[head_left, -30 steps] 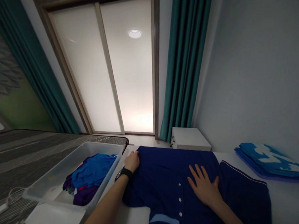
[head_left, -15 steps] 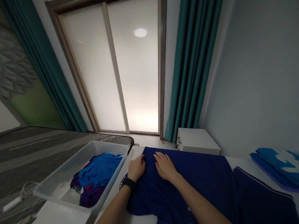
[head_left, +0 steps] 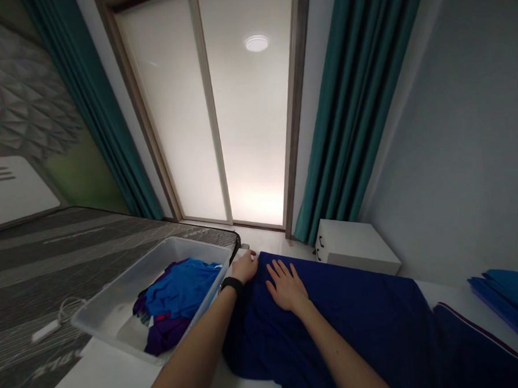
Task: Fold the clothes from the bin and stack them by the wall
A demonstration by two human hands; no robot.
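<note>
A navy polo shirt (head_left: pixel 355 305) lies spread across a white table, its far edge roughly straight and its near left part wrinkled. At its far left corner, my left hand (head_left: pixel 244 268), with a black watch on the wrist, has its fingers curled at the edge of the fabric. The fingertips are partly hidden there. My right hand (head_left: pixel 287 288) rests flat on the shirt just to the right, fingers spread. A sleeve with a striped trim reaches out at the lower right.
Left of the shirt stands a clear plastic bin (head_left: pixel 112 306) with crumpled blue and purple clothes (head_left: pixel 181 290). Folded blue garments (head_left: pixel 508 302) are stacked at the right. Beyond the table are a white cabinet (head_left: pixel 357 244) and a sliding door (head_left: pixel 255 130). A dark mattress (head_left: pixel 36 258) lies left.
My left hand has moved slightly away from me, to the shirt's far left corner. My right hand stays flat on the shirt, fingers spread wider. The view has shifted left.
</note>
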